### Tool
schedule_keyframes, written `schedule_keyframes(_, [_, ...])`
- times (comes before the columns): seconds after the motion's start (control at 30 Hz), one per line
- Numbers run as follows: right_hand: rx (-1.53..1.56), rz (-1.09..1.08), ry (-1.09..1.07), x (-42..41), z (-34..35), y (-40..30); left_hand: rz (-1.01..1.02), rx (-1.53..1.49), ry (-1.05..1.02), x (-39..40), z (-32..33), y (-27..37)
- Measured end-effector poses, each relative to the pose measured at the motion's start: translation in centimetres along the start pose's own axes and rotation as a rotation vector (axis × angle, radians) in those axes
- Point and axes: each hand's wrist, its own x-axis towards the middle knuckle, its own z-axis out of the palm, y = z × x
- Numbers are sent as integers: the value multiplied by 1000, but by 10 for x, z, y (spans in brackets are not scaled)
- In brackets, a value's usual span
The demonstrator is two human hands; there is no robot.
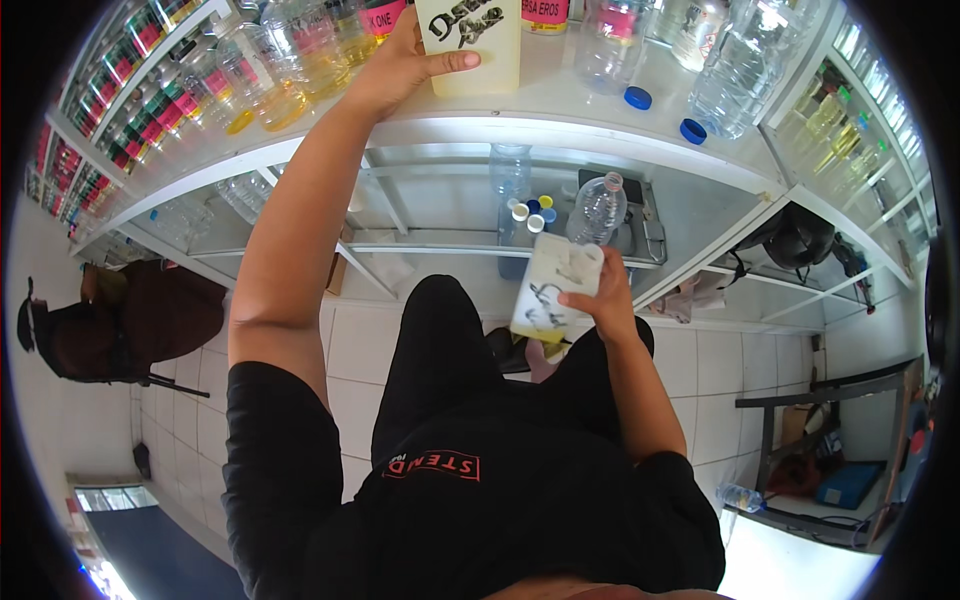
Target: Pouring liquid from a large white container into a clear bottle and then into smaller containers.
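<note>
My left hand [409,67] reaches up to the white shelf top and grips a translucent plastic jug [487,71] with pale yellow contents and handwriting, its thumb across the front. The jug's base is at the shelf top; its upper part is cut off by the frame. Over my lap, my right hand [611,300] holds a smaller white plastic bottle [551,274], also handwritten on. That bottle leans, its round mouth uncapped, with yellow liquid showing at its bottom. Two blue screw caps, one [637,97] nearer the jug and another [693,131], lie to the right on the shelf top.
Clear bottles with yellow liquid [281,105] and a yellow cap [240,121] stand left of the jug. A large clear bottle [731,82] is at right. Below the shelf are an uncapped clear bottle [598,210] and several caps [534,223]. A black helmet [799,236] sits further right.
</note>
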Motion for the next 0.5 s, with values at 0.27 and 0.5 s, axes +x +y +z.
schedule_keyframes(0.27, [94,-25,86,-68,-31,-26,-30,4,15,-9,15,24])
schedule_keyframes(0.5, [69,-34,125,-90,-40,-33,39,-61,166,-18,12,24])
